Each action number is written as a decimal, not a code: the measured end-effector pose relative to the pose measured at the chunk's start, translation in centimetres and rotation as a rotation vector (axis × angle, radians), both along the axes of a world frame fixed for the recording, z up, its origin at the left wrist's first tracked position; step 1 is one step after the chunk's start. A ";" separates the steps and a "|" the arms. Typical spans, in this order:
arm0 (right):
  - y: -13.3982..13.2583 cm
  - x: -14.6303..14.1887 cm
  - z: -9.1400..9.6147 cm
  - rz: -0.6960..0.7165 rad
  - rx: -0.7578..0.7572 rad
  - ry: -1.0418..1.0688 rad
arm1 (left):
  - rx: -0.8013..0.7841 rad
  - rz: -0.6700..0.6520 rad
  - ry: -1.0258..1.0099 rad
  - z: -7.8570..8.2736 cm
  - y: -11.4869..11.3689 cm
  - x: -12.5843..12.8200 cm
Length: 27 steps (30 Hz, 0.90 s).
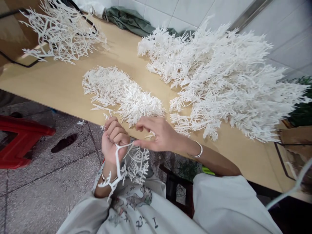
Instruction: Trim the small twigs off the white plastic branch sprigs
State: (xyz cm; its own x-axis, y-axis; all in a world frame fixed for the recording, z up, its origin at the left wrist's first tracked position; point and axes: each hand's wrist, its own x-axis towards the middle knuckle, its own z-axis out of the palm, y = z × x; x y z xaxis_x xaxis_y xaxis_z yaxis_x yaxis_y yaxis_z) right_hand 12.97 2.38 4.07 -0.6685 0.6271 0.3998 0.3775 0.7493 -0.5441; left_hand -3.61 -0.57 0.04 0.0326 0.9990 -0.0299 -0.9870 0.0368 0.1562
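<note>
My left hand (115, 138) is closed in a fist around a white artificial branch (118, 162). The bare forked stem bends down over my wrist, and a finely twigged part hangs to the right of it. Just right of the fist is my right hand (157, 132), its thumb and fingers apart. Its thumb tip meets the stem or lies very close to it; I cannot tell which. Small white tips show near its palm and above my left fist. Beyond both hands, a heap of short white sprigs (122, 92) lies at the table's front edge.
A large pile of bushy white branches (226, 81) covers the right of the table (126, 37). Barer white branches (63, 35) lie at the back left. Dark green cloth (126, 21) rests along the tiled wall. A red stool (21, 139) and a dark slipper (63, 143) are on the floor.
</note>
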 end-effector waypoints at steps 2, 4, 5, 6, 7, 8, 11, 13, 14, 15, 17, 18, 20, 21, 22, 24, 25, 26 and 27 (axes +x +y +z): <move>-0.9 -0.6 -0.3 0.130 -0.102 -0.047 | 0.017 0.032 0.045 0.1 -0.2 -0.4; -1.6 -1.1 -0.6 0.210 -0.210 -0.087 | 0.022 0.065 0.052 0.4 -0.3 -0.7; -1.8 -1.4 -0.7 0.231 -0.279 -0.094 | 0.020 0.077 0.043 0.6 -0.4 -0.8; -2.1 -1.6 -0.8 0.242 -0.356 -0.088 | 0.019 0.085 0.032 0.7 -0.5 -0.9; -2.3 -1.7 -0.8 0.247 -0.445 -0.073 | 0.020 0.086 0.024 0.9 -0.5 -1.0; -2.5 -1.8 -0.8 0.248 -0.543 -0.052 | 0.026 0.081 0.018 1.1 -0.5 -1.1; -3.1 -2.0 -0.4 0.262 -0.833 0.067 | 0.045 0.032 0.004 1.5 -0.4 -1.2; -3.3 -1.9 0.0 0.286 -1.001 0.192 | 0.031 -0.042 0.025 1.8 -0.5 -1.3; -3.4 -1.8 0.2 0.293 -1.075 0.250 | 0.026 -0.090 0.052 2.0 -0.5 -1.3; -3.4 -1.7 0.4 0.294 -1.144 0.298 | 0.025 -0.145 0.095 2.1 -0.6 -1.3; -3.6 -1.6 0.5 0.274 -1.258 0.380 | 0.034 -0.246 0.219 2.2 -0.9 -1.2; -3.7 -1.6 0.6 0.259 -1.298 0.422 | 0.044 -0.291 0.301 2.1 -1.1 -1.2; -3.9 -1.7 0.4 0.238 -1.350 0.524 | 0.058 -0.339 0.501 1.6 -1.5 -1.5; -4.0 -1.8 0.2 0.226 -1.367 0.575 | 0.062 -0.346 0.609 1.2 -1.7 -1.8; -4.1 -1.9 0.0 0.217 -1.386 0.613 | 0.063 -0.338 0.716 0.6 -2.0 -2.3; -4.3 -2.0 -0.7 0.204 -1.458 0.674 | 0.046 -0.286 0.941 -0.7 -2.8 -3.5; -4.3 -2.1 -1.1 0.188 -1.522 0.687 | 0.028 -0.241 1.056 -1.4 -3.3 -4.2; -4.3 -2.1 -1.5 0.167 -1.597 0.685 | 0.002 -0.171 1.185 -2.2 -4.0 -4.9; -4.3 -2.1 -1.9 0.144 -1.673 0.673 | 0.000 -0.059 1.323 -2.9 -4.7 -5.5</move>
